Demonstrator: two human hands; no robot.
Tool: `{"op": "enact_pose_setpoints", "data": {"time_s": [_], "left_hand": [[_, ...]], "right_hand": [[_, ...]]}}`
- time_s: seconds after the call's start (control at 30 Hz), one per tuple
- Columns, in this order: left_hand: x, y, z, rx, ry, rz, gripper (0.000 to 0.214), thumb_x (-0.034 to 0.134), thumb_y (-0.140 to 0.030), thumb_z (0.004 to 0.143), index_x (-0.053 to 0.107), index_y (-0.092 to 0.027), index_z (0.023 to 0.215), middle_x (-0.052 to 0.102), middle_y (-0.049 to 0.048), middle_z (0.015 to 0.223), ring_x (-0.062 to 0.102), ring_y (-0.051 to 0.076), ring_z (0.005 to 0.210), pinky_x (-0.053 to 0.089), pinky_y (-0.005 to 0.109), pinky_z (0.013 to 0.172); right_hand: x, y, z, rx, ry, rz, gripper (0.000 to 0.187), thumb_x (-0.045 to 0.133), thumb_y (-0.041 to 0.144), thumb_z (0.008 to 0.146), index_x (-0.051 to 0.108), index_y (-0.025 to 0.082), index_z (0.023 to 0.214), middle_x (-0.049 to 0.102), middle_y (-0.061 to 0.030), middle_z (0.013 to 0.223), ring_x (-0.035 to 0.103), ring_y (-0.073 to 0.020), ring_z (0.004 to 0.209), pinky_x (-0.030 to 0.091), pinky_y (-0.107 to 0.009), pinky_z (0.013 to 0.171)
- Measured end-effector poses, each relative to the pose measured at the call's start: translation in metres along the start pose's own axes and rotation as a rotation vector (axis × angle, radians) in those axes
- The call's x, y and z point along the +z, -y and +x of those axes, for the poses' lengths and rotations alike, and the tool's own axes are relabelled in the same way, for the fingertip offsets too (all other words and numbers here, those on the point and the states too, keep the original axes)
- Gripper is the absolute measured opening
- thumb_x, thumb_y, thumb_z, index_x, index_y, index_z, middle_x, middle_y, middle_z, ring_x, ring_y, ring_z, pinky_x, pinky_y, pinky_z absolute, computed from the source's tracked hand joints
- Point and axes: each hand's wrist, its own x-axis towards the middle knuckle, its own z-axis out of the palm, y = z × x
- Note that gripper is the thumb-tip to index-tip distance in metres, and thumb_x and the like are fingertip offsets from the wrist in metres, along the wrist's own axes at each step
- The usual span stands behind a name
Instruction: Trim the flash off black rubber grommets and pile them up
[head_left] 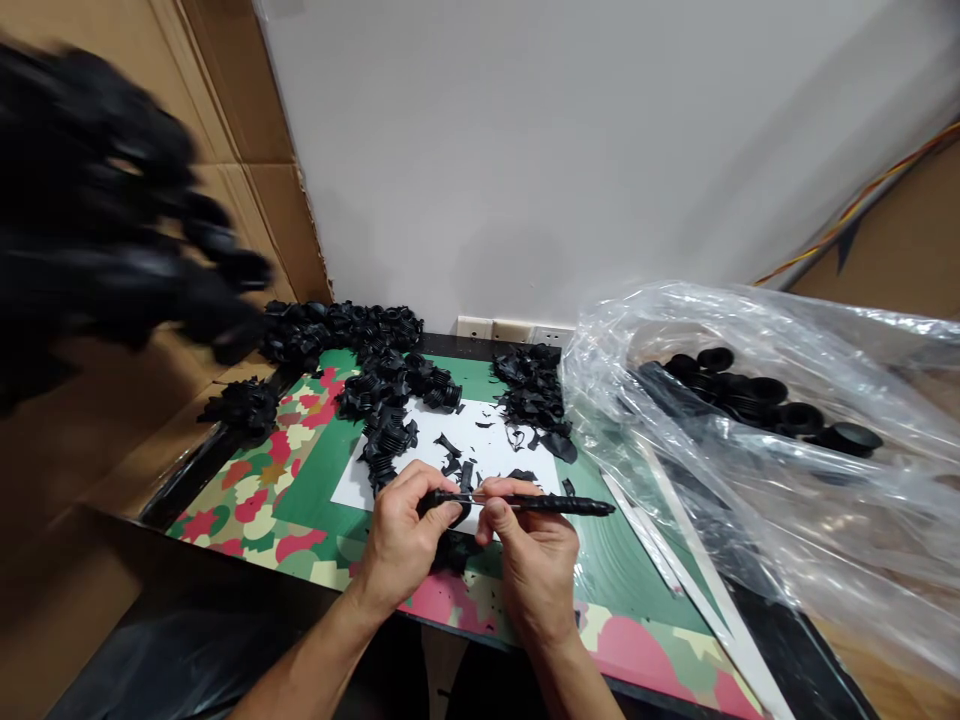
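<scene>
My left hand (pixel 405 545) pinches a small black rubber part (pixel 431 502) above a white paper sheet (pixel 351 482). In my right hand (pixel 536 560) is a slim black-handled craft knife (pixel 574 505), held level with its thin metal end pointing left. That metal end meets the rubber part at my left fingertips, where the exact contact is hidden. Black rubber shavings (pixel 450 458) lie scattered on the paper just beyond my hands. Ribbed black rubber bellows (pixel 386 435) are heaped along the paper's left side.
A heap of black scraps (pixel 531 385) lies at the back. To the right, a clear plastic bag (pixel 615 345) contains several black rubber parts (pixel 765 390). White strips (pixel 694 590) lie nearby. Cardboard (pixel 217 60) stands left, with a blurred black cluster (pixel 112 230) before it.
</scene>
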Motion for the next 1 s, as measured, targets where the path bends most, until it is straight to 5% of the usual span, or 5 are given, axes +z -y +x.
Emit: {"op": "enact_pose_setpoints", "data": {"time_s": [0.5, 0.8, 0.9, 1.0], "left_hand": [[0.001, -0.001, 0.0, -0.013, 0.014, 0.008, 0.004, 0.061, -0.016, 0.076, 0.064, -0.018, 0.073, 0.058, 0.0009, 0.073, 0.054, 0.015, 0.07, 0.041, 0.025, 0.063], [0.001, -0.003, -0.003, 0.04, 0.034, -0.031, 0.003, 0.063, -0.018, 0.076, 0.067, -0.018, 0.075, 0.059, 0.0016, 0.073, 0.054, 0.015, 0.069, 0.041, 0.025, 0.063], [-0.001, -0.004, -0.004, 0.038, 0.036, -0.052, 0.005, 0.063, -0.017, 0.076, 0.067, -0.018, 0.075, 0.059, 0.0015, 0.074, 0.055, 0.015, 0.07, 0.041, 0.025, 0.064], [-0.003, -0.003, -0.003, 0.0, 0.018, -0.066, 0.006, 0.063, -0.016, 0.074, 0.068, -0.019, 0.075, 0.06, 0.0014, 0.075, 0.055, 0.015, 0.072, 0.042, 0.026, 0.066]], "right_hand": [[-0.001, -0.002, 0.0, -0.06, -0.006, -0.094, 0.018, 0.071, 0.034, 0.076, 0.067, 0.017, 0.076, 0.062, 0.002, 0.056, 0.054, -0.0104, 0.04, 0.044, -0.024, 0.043], [0.0, 0.009, -0.001, -0.72, 0.131, -0.601, 0.013, 0.056, 0.011, 0.085, 0.065, 0.021, 0.086, 0.066, -0.0038, 0.077, 0.064, -0.0163, 0.071, 0.053, -0.028, 0.061], [-0.006, 0.01, 0.01, -0.692, -0.035, -0.564, 0.009, 0.06, 0.013, 0.084, 0.064, 0.02, 0.081, 0.064, -0.003, 0.075, 0.062, -0.0148, 0.064, 0.052, -0.026, 0.053], [-0.011, 0.014, 0.016, -0.492, -0.148, -0.454, 0.004, 0.066, 0.021, 0.081, 0.066, 0.018, 0.078, 0.064, -0.0026, 0.076, 0.055, -0.0106, 0.05, 0.046, -0.023, 0.041]]}}
